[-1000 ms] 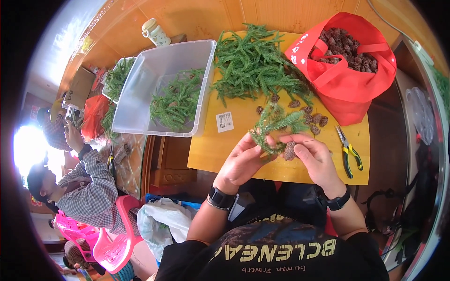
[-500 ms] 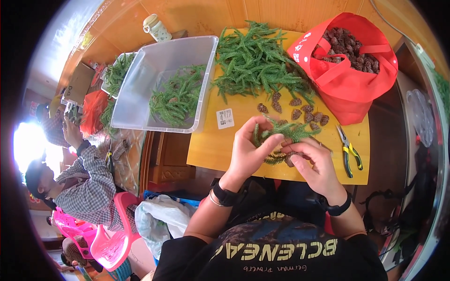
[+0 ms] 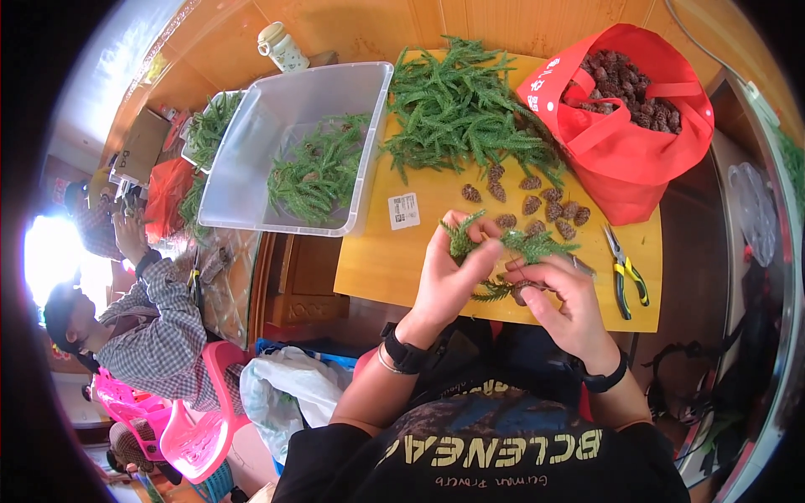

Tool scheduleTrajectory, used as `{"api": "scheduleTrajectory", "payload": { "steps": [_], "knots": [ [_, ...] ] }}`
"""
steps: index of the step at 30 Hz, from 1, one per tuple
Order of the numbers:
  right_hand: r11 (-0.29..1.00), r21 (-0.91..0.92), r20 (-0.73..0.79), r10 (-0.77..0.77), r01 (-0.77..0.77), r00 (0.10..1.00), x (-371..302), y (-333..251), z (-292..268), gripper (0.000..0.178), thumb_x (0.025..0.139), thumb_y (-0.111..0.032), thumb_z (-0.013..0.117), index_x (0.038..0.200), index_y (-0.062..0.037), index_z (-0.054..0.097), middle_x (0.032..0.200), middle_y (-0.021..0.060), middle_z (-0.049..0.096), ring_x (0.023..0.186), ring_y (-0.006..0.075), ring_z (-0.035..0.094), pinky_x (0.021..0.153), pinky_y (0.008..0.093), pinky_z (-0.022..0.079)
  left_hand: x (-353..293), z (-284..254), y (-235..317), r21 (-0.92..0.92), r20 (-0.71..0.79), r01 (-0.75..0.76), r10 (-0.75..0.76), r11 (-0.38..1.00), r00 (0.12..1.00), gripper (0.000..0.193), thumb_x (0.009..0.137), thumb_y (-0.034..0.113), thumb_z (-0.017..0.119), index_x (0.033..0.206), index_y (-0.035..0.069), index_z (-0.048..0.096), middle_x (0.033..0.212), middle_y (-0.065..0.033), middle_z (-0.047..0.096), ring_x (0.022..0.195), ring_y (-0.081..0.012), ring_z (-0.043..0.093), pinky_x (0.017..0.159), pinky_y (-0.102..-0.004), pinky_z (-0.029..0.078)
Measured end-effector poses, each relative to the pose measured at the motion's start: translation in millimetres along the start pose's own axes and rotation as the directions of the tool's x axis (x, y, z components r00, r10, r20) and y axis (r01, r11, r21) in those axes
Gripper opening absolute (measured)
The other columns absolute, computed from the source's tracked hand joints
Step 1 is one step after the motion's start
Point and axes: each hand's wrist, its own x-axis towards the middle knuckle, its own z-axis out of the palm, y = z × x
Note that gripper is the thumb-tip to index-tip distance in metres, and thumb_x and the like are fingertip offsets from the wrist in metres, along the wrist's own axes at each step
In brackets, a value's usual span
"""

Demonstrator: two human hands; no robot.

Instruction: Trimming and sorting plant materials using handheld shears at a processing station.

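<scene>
Over the near part of the yellow board, my left hand (image 3: pixel 454 272) is closed around the artificial pine sprig (image 3: pixel 537 246), whose green tips stick out on both sides of the fingers. My right hand (image 3: pixel 563 295) grips the sprig's lower side, with a brown pine cone (image 3: pixel 521 291) at its fingertips. How the cone joins the sprig is hidden by the fingers. Several loose pine cones (image 3: pixel 553 210) lie just beyond my hands. Behind them is a heap of green pine sprigs (image 3: pixel 470 109).
A red bag (image 3: pixel 616 180) full of pine cones stands at the back right. Yellow-and-black pliers (image 3: pixel 625 272) lie at the board's right. A clear plastic bin (image 3: pixel 251 205) with sprigs stands left, near a white label (image 3: pixel 403 211). A person in a checked shirt (image 3: pixel 168 335) sits further left.
My left hand has turned slightly, and a sprig tip now stands up between its thumb and fingers. The hands have drawn a little apart, baring more cones behind them.
</scene>
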Motion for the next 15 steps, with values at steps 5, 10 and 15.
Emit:
{"api": "scheduleTrajectory", "payload": {
  "steps": [5, 10, 15],
  "knots": [
    [0.967, -0.245, 0.064, -0.051, 0.065, 0.997, -5, -6, -2, 0.018, 0.08, -0.007, 0.061, 0.095, 0.0021, 0.06, 0.09, 0.0126, 0.058, 0.075, 0.0245, 0.061, 0.068, 0.0288, 0.049, 2, 1, -4, 0.379, 0.124, -0.193, 0.157, 0.905, 0.98, 0.056, 0.06, 0.006, 0.084, 0.095, 0.007, 0.04, 0.092, -0.0013, 0.051, 0.064, -0.004, 0.045, 0.058, -0.0195, 0.041],
    [0.958, -0.252, 0.047, -0.127, 0.135, 0.991, -6, -5, 1, 0.016, 0.08, -0.008, 0.061, 0.093, 0.0008, 0.06, 0.091, 0.0131, 0.059, 0.077, 0.0271, 0.061, 0.069, 0.0324, 0.05, -2, 10, 2, 0.476, 0.134, -0.219, 0.176, 0.852, 0.975, 0.053, 0.062, 0.009, 0.082, 0.101, 0.004, 0.047, 0.089, -0.0017, 0.053, 0.069, -0.0068, 0.051, 0.062, -0.02, 0.044],
    [0.964, -0.215, 0.047, -0.15, 0.157, 0.988, -5, -2, 0, 0.016, 0.079, -0.008, 0.061, 0.094, -0.0007, 0.061, 0.093, 0.013, 0.059, 0.08, 0.0273, 0.061, 0.07, 0.0327, 0.05, -7, 9, 3, 0.433, 0.082, -0.171, 0.15, 0.885, 0.985, 0.015, 0.076, 0.002, 0.065, 0.088, 0.001, 0.057, 0.086, -0.0026, 0.054, 0.08, -0.0064, 0.051, 0.068, -0.02, 0.042]
  ]
}}
